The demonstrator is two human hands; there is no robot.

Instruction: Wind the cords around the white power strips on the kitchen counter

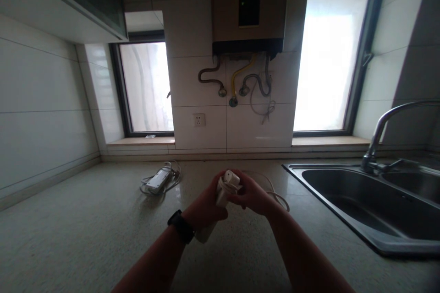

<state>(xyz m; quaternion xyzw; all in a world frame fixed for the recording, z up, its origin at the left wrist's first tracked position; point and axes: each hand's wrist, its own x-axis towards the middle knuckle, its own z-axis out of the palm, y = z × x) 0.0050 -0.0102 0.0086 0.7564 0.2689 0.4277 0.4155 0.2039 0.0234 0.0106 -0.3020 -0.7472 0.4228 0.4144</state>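
Observation:
Above the counter in front of me, my left hand [208, 201] is wrapped around a white power strip [222, 199], whose lower end shows under my wrist. Loops of its white cord [227, 187] are wound around the upper end. My right hand [252, 194] is closed at that end with its fingers pressed on the cord; the fingertips are partly hidden. More cord trails onto the counter behind my right wrist. A second white power strip [160, 179] lies on the counter to the left, its cord looped loosely about it.
The speckled stone counter [103, 229] runs to the tiled wall. At right is a steel sink [350, 206] with a tap [376, 137]. A wall socket [198, 120] and a water heater [249, 13] with pipes are ahead, between two windows.

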